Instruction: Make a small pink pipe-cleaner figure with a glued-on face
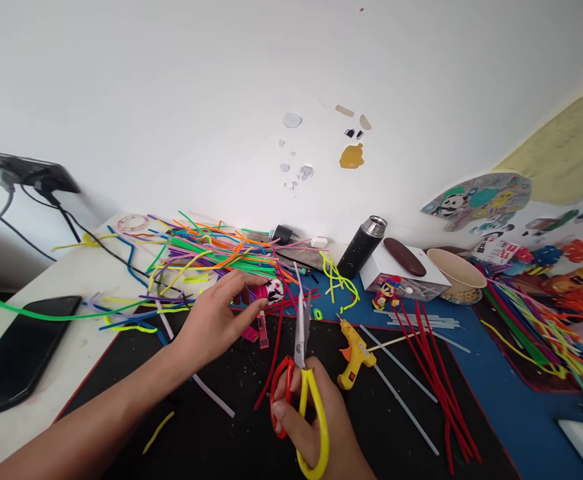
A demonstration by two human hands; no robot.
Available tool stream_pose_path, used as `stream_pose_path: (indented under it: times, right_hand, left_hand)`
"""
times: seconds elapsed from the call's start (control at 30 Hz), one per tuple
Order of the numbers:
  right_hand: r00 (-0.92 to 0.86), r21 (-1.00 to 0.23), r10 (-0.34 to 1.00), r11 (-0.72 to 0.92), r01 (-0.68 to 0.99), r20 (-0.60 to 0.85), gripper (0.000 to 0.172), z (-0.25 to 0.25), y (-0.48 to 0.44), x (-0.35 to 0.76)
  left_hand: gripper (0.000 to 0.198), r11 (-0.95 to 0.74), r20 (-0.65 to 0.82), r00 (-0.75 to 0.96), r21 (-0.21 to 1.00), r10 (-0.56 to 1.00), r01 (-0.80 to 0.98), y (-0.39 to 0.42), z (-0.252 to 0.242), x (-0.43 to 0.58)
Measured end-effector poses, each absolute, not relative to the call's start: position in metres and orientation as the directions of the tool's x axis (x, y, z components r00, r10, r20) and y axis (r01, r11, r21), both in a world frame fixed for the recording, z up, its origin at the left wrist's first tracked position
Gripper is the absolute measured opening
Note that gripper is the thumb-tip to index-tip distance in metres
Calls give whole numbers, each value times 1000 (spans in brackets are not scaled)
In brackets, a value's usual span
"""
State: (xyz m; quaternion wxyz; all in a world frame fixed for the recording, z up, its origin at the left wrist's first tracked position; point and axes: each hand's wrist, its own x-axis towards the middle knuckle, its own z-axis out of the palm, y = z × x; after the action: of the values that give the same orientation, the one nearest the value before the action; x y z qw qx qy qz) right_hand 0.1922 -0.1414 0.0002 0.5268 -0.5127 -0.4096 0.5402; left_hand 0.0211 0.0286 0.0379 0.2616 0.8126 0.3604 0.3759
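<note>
"Grip?"
"Your left hand [221, 317] pinches the small pink, white and black figure [274, 291], at eleven o'clock from your right hand [332, 415], which is wrapped around red-and-yellow-handled metal scissors [300, 350]."
"Handling?"
"Probably light and soft; hold its pink end."
"Obstacles?"
"Tangled, multicoloured fuzzy stems [231, 257] at your left hand's twelve; a yellow plastic glue gun [355, 357] at your right's one."

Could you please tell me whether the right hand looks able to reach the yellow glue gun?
Probably yes: the glue gun lies beside the right hand with nothing standing between them, though the scissors it holds would likely need setting down first.
</note>
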Motion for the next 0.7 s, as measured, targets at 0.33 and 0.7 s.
stream_pose_path:
  times: [0.33,0.7]
  right_hand:
    - [84,-947,990,-84,-310,-115,42,-6,-138,193]
    - [101,-915,987,-74,-396,-124,47,-9,-123,184]
  left_hand:
    - [22,-627,434,472,661,768,412,27,40,22]
    - [18,-729,547,485,563,682,390,22,37,26]
